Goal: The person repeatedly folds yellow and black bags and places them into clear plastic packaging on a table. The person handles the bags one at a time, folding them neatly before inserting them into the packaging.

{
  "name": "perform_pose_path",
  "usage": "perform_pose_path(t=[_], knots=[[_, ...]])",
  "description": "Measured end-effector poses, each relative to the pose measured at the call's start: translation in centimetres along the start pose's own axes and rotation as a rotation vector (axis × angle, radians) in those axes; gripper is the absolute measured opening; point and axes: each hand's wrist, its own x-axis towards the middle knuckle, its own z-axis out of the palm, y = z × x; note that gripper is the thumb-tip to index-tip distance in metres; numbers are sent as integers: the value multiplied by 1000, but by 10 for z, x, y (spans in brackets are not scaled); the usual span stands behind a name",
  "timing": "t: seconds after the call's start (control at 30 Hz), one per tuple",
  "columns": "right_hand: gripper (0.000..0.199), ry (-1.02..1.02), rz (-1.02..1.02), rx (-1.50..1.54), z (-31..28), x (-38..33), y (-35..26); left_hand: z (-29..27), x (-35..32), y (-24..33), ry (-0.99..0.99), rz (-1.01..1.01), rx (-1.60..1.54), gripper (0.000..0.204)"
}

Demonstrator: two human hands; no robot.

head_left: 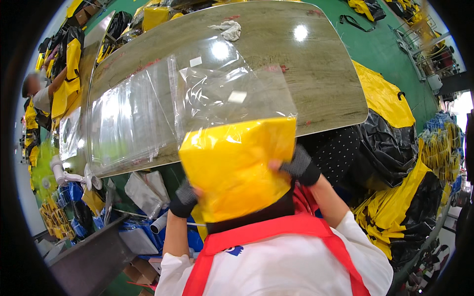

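Between my hands is a folded yellow sheet packet (237, 170), held in front of my body at the table's near edge. Its far part sits inside a clear plastic bag (232, 93), which spreads away over the table. My left hand (186, 197), in a black and grey glove with bare fingertips, grips the packet's left side. On the right side, my right hand (296, 166) in a matching glove presses its fingers on the packet. The fingers beneath it are hidden.
Clear bags (133, 111) lie stacked on the wood-patterned table (326, 74), with a crumpled white cloth (229, 30) at the far side. A small fan (59, 172) is clipped at the left. Yellow-black bundles (390, 143) stand at the right. Another person (42, 93) works far left.
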Motion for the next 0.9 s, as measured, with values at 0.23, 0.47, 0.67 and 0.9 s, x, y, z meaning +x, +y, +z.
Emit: perform_pose_path(t=[0.23, 0.47, 0.67, 0.9], knots=[[44, 35, 42, 346, -5, 1, -21, 17, -2, -14, 79, 167, 347, 55], [46, 25, -154, 282, -11, 0, -6, 19, 5, -6, 47, 280, 879, 55], [49, -73, -40, -179, -1, -8, 7, 6, 39, 24, 83, 288, -53, 59], [36, 198, -11, 102, -12, 6, -20, 14, 24, -15, 154, 239, 598, 53]])
